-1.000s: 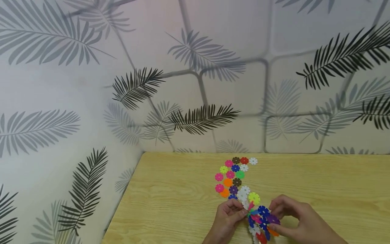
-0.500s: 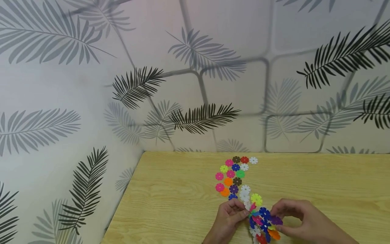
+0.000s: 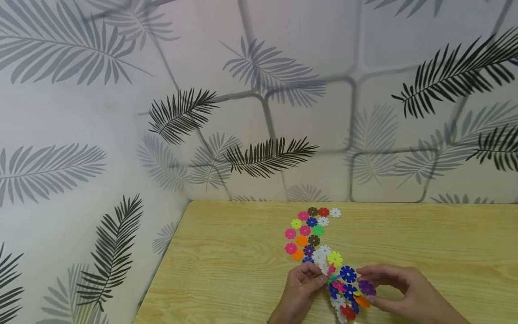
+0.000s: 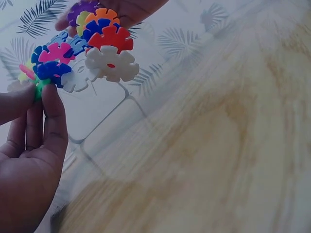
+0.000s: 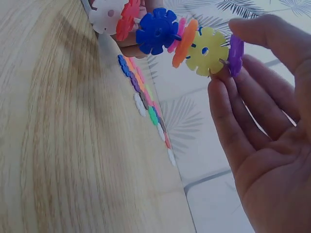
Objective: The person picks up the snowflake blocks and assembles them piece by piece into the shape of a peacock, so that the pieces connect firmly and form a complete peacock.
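Observation:
Several notched plastic snowflake discs are joined into one colourful cluster, held above the table. My left hand (image 3: pixel 301 288) pinches a green disc (image 4: pixel 41 89) at the cluster's left end between thumb and fingers. On the right side, my right hand (image 3: pixel 404 288) holds a purple disc (image 5: pixel 236 54) by its edge, its digits spread around it. Beside the purple one are a yellow disc (image 5: pixel 206 53), an orange disc (image 5: pixel 185 43) and a blue disc (image 3: pixel 348 273). A red disc (image 4: pixel 111 39) and a white disc (image 4: pixel 112 64) form the cluster's lower end.
Loose discs lie flat in a curved band on the wooden table (image 3: pixel 226 252) behind the hands, among them a green disc (image 3: pixel 318 230) and a white disc (image 3: pixel 335 212). A leaf-patterned wall (image 3: pixel 259 112) rises at the table's back edge.
My right hand's fingers have spread a little wider around the purple disc, which shows more fully now. The cluster has shifted slightly; my left hand keeps its pinch.

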Action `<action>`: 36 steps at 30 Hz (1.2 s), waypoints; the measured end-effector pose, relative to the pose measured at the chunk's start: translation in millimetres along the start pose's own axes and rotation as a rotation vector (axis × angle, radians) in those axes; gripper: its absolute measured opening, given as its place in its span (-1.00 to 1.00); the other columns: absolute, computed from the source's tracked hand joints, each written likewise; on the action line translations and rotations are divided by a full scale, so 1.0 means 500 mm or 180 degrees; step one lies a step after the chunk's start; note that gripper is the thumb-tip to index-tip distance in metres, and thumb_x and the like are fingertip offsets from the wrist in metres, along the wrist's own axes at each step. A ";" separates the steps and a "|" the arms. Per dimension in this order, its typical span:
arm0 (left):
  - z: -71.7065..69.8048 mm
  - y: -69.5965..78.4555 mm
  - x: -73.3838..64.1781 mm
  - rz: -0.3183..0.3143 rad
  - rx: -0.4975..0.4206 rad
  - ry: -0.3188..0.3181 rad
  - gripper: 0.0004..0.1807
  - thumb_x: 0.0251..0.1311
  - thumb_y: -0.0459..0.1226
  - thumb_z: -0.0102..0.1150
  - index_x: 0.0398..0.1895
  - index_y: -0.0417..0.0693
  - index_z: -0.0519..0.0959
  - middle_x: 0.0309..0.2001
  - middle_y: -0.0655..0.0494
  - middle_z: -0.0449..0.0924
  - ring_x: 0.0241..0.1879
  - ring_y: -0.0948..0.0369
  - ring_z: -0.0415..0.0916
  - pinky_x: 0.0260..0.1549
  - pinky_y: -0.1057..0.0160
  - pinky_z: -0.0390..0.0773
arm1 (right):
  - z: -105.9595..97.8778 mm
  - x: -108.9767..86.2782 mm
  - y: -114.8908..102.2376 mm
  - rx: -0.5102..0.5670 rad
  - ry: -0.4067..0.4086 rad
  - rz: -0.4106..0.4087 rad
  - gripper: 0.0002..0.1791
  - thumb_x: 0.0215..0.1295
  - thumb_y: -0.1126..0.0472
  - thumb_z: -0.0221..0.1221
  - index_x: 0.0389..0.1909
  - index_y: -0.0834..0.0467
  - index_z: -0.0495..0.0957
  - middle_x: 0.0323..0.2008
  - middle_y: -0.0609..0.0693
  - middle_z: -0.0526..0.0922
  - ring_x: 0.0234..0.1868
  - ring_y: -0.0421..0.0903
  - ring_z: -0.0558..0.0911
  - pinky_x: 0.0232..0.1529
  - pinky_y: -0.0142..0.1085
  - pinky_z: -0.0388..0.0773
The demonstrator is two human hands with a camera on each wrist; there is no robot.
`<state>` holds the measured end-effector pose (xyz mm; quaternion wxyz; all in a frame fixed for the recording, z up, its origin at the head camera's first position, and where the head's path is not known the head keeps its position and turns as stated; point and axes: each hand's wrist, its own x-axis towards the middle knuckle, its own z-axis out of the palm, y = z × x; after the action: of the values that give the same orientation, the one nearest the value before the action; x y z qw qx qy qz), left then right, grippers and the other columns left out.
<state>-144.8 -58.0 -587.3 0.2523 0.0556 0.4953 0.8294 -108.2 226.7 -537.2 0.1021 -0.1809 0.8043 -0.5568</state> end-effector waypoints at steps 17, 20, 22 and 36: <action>-0.002 0.001 0.001 -0.0063 -0.0032 -0.0063 -0.72 0.46 -0.53 0.18 -0.19 0.10 0.61 -0.20 0.30 0.71 -0.12 0.42 0.67 0.03 0.46 0.71 | 0.034 0.007 -0.022 -0.0608 0.0735 -0.0123 -0.66 0.23 0.24 0.58 0.03 0.08 0.82 -0.29 -0.23 0.80 -0.33 -0.31 0.65 -0.27 -0.40 0.70; -0.003 0.000 0.002 -0.0038 -0.0017 -0.0084 -0.71 0.47 -0.53 0.18 -0.20 0.11 0.62 -0.21 0.31 0.70 -0.12 0.42 0.66 0.03 0.46 0.70 | 0.034 0.008 -0.022 -0.0657 0.0739 -0.0232 -0.73 0.23 0.27 0.57 -0.05 0.07 0.85 -0.32 -0.29 0.77 -0.34 -0.34 0.63 -0.31 -0.40 0.69; -0.003 0.000 0.001 -0.0018 -0.0003 -0.0086 -0.71 0.47 -0.53 0.18 -0.19 0.10 0.61 -0.21 0.30 0.70 -0.11 0.42 0.66 0.03 0.46 0.70 | 0.032 0.008 -0.022 -0.0662 0.0701 -0.0262 -0.75 0.23 0.28 0.57 -0.07 0.09 0.85 -0.33 -0.31 0.77 -0.34 -0.38 0.63 -0.33 -0.40 0.69; -0.001 0.000 0.000 -0.0076 0.0091 -0.0085 -0.72 0.49 -0.50 0.20 -0.20 0.14 0.63 -0.18 0.33 0.72 -0.08 0.43 0.73 0.03 0.45 0.73 | 0.016 0.015 -0.023 -0.0497 0.0168 -0.0039 -0.62 0.29 0.15 0.55 0.08 0.19 0.80 -0.28 -0.25 0.83 -0.32 -0.40 0.68 -0.31 -0.39 0.73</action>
<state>-145.0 -58.2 -587.7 0.2680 0.0643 0.5043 0.8184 -110.0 213.4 -529.1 0.0630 -0.1785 0.8465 -0.4975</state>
